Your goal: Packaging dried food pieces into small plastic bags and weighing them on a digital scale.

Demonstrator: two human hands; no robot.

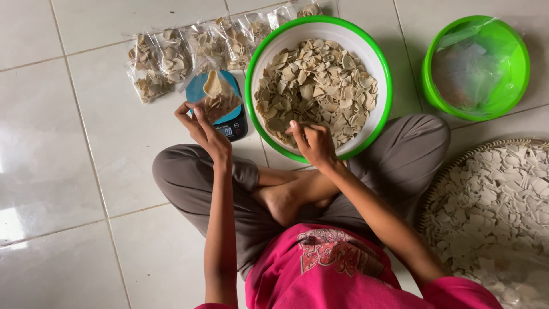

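White tiled floor (68,171) carries filled clear bags (171,54); scale (231,123); two green-rimmed basins (377,57); woven tray (452,171).

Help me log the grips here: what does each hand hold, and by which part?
Left hand pinches the clear plastic bag by its open lower edge above the scale. Right hand grasps crackers in the bowl.
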